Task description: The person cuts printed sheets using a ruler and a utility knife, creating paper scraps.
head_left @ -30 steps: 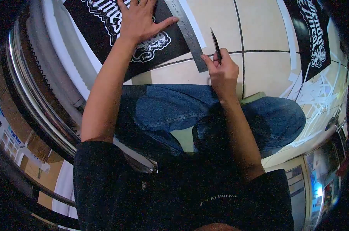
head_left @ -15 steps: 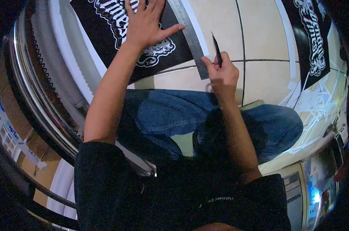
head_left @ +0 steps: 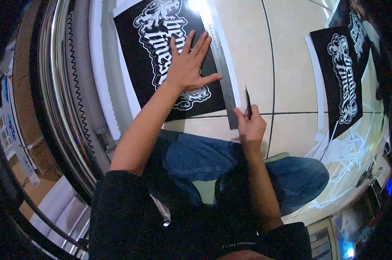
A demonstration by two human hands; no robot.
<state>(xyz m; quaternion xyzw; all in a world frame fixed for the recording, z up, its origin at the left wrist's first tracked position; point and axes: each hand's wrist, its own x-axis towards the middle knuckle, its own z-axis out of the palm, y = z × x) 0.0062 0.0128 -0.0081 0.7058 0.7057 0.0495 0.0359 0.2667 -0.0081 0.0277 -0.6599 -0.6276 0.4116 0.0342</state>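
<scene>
A black printed sheet (head_left: 133, 47) with white lettering and a crest lies on the tiled floor. My left hand (head_left: 189, 65) rests on it with fingers spread, the thumb reaching a metal ruler (head_left: 224, 73). The ruler lies along the sheet's right edge, over a white strip. My right hand (head_left: 251, 125) holds a dark, pointed cutting knife (head_left: 248, 104), blade pointing away from me. Its thumb is beside the near end of the ruler.
At the right lies a second black printed sheet (head_left: 334, 78), with a heap of thin white offcuts (head_left: 341, 151) below it. A machine with a shiny metal roller (head_left: 59, 86) stands at the left. Another person's arm (head_left: 364, 17) shows at the top right.
The view has tilted, so the sheets, ruler and hands sit lower in it, and more of the sheet's far part shows. Both hands keep nearly the same pose.
</scene>
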